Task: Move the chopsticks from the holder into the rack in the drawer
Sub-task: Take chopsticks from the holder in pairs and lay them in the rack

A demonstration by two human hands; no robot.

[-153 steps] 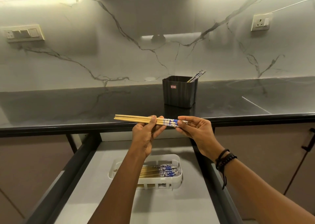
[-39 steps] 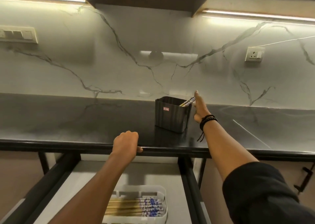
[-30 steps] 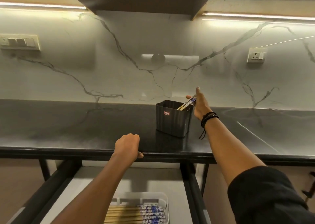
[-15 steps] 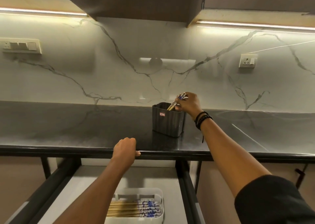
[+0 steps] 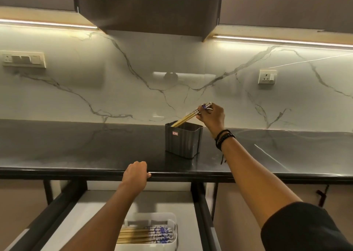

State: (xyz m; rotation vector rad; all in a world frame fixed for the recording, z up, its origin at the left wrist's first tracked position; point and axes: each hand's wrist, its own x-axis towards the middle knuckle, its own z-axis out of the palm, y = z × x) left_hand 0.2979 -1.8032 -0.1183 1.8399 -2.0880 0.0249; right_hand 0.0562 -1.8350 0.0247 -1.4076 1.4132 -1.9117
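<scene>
Head view, single frame. Your right hand (image 5: 212,117) is raised above the holder (image 5: 183,140), fingers and thumb pinching the blue-patterned top ends of the chopsticks (image 5: 188,116). The sticks slant down to the left. Their plain wooden tips are inside the holder's open mouth, near its left rim. Number of sticks in the pinch: more than one, exact count cannot be told. The holder is a dark ribbed tub with a small red label on its front. It stands upright on the black counter (image 5: 76,145), towards the back and well apart from the front edge. Dark bands (image 5: 223,138) circle your right wrist, and a black sleeve (image 5: 305,229) covers the upper arm at lower right.

Your left hand (image 5: 135,174) is clenched over the counter's front edge, knuckles up, thumb tip showing along the edge. It grips the counter.

Below the counter the drawer (image 5: 168,201) stands pulled open, with a pale floor between dark side rails. The white rack (image 5: 172,217) sits on the drawer floor, partly hidden by your left forearm. Stored chopsticks (image 5: 145,235) lie flat in it, side by side, patterned ends to the right.

Behind: marble-look wall (image 5: 133,90) with grey veins, switch plate (image 5: 23,59) at left, socket (image 5: 267,76) at right. Dark cabinets (image 5: 152,8) hang overhead with lit strips beneath.
</scene>
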